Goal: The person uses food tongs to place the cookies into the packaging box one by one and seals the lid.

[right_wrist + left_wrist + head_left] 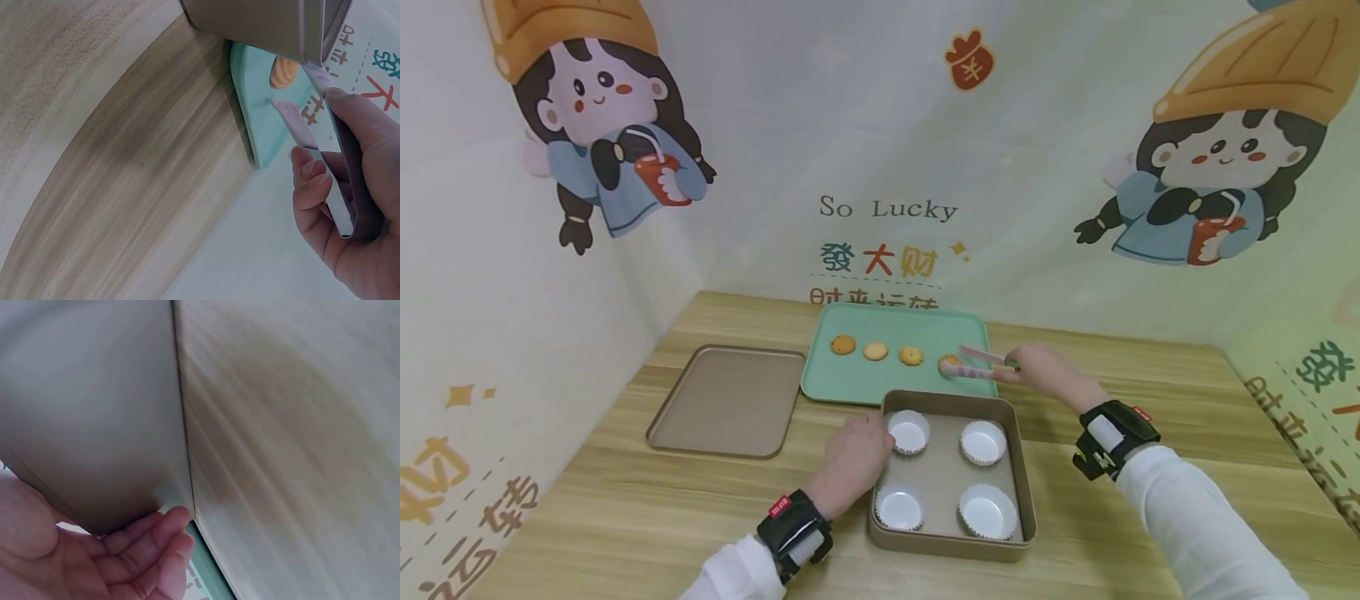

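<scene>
My right hand holds a pair of pink-tipped tongs by its metal arms. In the head view the tongs' spread tips stand on either side of the rightmost cookie, overlapping it. That cookie lies on the green tray, in a row with several others such as the round brown one. My left hand grips the left wall of the square baking pan, fingers against its outer side. Inside the pan stand several white paper cups, one right beside my left fingers.
A flat brown square lid or tray lies left of the pan. The wooden table ends at a printed cloth backdrop behind the green tray. Another paper cup sits at the pan's front right.
</scene>
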Motion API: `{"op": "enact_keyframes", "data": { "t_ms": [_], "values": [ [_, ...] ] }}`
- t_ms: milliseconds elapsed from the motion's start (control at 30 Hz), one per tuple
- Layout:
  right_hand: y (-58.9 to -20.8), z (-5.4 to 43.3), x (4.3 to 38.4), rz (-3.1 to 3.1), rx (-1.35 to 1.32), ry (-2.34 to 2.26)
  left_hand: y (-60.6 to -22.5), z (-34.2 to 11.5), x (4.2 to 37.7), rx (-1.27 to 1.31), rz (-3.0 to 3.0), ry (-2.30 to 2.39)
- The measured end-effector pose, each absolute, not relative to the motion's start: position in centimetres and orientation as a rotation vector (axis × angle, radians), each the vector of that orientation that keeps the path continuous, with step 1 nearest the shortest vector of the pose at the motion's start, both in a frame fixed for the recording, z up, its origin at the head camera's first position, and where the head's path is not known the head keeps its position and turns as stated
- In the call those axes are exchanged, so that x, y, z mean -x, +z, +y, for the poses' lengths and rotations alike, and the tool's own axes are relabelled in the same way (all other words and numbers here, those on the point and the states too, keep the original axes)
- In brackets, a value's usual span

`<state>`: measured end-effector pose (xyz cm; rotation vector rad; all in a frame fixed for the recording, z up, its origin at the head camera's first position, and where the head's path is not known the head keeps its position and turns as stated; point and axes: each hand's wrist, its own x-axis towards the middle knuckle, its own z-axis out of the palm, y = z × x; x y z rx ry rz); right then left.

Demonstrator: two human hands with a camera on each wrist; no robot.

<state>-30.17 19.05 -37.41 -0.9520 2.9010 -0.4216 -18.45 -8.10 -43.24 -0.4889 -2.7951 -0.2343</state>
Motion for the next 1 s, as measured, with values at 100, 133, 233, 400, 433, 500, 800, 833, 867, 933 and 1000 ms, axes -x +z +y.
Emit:
{"op": "enact_keyframes", "data": {
  "t_ms": [100,133,233,400,433,500,800,833,867,933,1000],
  "values": [
    [-37.7,18.98,30.23,2.903,0.967,-0.423,-43.45,-8.06,18.52,0.508,-2.779,-0.182],
    [-37.77,18.94,30.24,2.899,0.961,-0.432,-43.51,-8.05,18.54,0.511,-2.77,-0.172],
    [-37.83,18.82,30.35,2.897,0.97,-0.424,-43.49,-8.04,18.58,0.499,-2.778,-0.188],
    [-37.75,18.59,30.36,2.89,1.018,-0.406,-43.33,-8.04,18.5,0.479,-2.8,-0.229],
    [-37.75,18.56,30.33,2.891,1.032,-0.405,-43.33,-8.03,18.49,0.469,-2.801,-0.26],
    [-37.78,18.53,30.31,2.894,1.053,-0.407,-43.36,-8.0,18.48,0.448,-2.796,-0.317],
    [-38.03,18.43,30.37,2.929,1.129,-0.387,-43.49,-8.01,18.58,0.431,-2.797,-0.337],
    [-38.04,18.42,30.34,2.93,1.121,-0.39,-43.49,-7.98,18.58,0.424,-2.801,-0.345],
    [-38.04,18.42,30.29,2.929,1.111,-0.392,-43.5,-7.95,18.58,0.41,-2.805,-0.359],
    [-38.05,18.45,30.17,2.923,1.094,-0.408,-43.47,-7.9,18.58,0.397,-2.809,-0.369],
    [-38.02,18.44,29.99,2.913,1.052,-0.434,-43.45,-7.88,18.56,0.388,-2.809,-0.376]
  ]
}}
